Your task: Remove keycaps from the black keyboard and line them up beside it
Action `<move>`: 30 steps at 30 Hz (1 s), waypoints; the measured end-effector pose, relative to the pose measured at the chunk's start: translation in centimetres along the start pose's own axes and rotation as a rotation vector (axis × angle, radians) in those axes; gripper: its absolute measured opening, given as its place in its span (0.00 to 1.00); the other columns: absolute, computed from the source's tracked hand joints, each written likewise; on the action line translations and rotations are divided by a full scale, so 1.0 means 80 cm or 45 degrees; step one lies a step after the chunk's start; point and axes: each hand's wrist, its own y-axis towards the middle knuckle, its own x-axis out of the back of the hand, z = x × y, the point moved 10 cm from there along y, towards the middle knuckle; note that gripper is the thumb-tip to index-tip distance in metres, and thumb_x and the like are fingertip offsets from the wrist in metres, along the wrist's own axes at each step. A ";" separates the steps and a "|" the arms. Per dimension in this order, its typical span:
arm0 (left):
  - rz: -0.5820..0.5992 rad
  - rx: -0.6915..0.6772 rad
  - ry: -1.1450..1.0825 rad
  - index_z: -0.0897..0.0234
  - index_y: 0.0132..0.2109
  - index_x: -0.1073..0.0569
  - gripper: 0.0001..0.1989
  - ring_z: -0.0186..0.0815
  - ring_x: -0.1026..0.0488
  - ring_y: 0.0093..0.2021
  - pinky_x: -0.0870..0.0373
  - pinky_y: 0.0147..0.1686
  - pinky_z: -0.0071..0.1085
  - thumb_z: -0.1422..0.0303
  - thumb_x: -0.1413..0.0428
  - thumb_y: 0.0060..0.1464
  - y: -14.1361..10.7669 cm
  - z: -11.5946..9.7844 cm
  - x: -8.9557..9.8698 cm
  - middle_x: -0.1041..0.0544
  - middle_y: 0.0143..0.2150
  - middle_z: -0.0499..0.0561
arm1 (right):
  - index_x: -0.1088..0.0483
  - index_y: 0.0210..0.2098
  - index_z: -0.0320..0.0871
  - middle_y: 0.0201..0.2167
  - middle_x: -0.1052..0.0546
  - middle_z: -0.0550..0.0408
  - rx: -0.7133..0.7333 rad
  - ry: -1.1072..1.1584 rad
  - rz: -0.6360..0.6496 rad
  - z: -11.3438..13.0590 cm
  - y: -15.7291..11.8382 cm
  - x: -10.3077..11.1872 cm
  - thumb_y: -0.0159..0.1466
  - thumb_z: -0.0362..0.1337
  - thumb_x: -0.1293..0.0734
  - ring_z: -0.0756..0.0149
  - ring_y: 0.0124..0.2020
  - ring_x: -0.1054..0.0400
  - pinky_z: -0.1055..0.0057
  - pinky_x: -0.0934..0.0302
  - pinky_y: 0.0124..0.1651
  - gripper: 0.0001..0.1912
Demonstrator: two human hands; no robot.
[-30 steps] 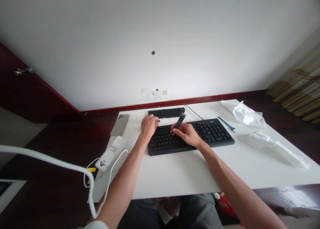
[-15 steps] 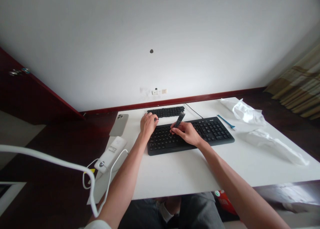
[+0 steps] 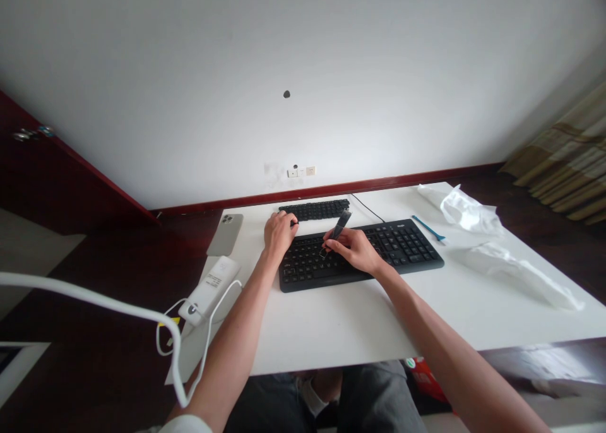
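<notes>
A black keyboard (image 3: pixel 362 256) lies on the white table, and many of the switches on its left part look bare of caps. My right hand (image 3: pixel 353 249) is closed around a black keycap puller (image 3: pixel 341 223), its wire end pointing down at the keyboard's left-middle part. At the keyboard's upper left corner, my left hand (image 3: pixel 280 234) is closed, fingertips pinching a small black keycap (image 3: pixel 294 222), partly hidden. Just behind that hand, loose black keycaps (image 3: pixel 315 210) are laid out in rows along the table's far edge.
A blue brush (image 3: pixel 428 230) rests right of the keyboard, near two crumpled white plastic bags (image 3: pixel 466 209). On the left are a phone (image 3: pixel 225 234) and a white power strip (image 3: pixel 213 284) with a white cable (image 3: pixel 118 310). The keyboard's cord (image 3: pixel 367 207) runs to the back edge.
My left hand has shifted very slightly, its fingers a little more curled over the keycap. My right hand keeps the puller at nearly the same spot.
</notes>
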 end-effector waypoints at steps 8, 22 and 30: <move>-0.007 0.012 -0.036 0.56 0.46 0.22 0.06 0.43 0.28 0.47 0.33 0.47 0.36 0.67 0.37 0.61 0.000 0.001 0.001 0.23 0.43 0.51 | 0.24 0.44 0.41 0.37 0.16 0.47 0.013 0.009 -0.003 -0.001 0.001 0.001 0.68 0.53 0.31 0.54 0.39 0.19 0.60 0.25 0.47 0.20; -0.016 -0.164 -0.267 0.57 0.46 0.22 0.05 0.40 0.29 0.46 0.31 0.50 0.36 0.65 0.40 0.65 -0.033 -0.061 0.047 0.24 0.42 0.51 | 0.25 0.41 0.42 0.35 0.16 0.48 -0.018 -0.007 -0.363 -0.029 0.006 0.049 0.67 0.56 0.32 0.55 0.37 0.19 0.62 0.25 0.43 0.21; 0.105 -0.377 -0.326 0.56 0.52 0.21 0.16 0.44 0.29 0.49 0.30 0.52 0.42 0.57 0.35 0.59 -0.116 -0.149 0.029 0.24 0.47 0.53 | 0.25 0.41 0.42 0.33 0.16 0.49 -0.014 -0.102 -0.416 -0.028 0.003 0.054 0.67 0.55 0.32 0.54 0.36 0.19 0.63 0.25 0.41 0.21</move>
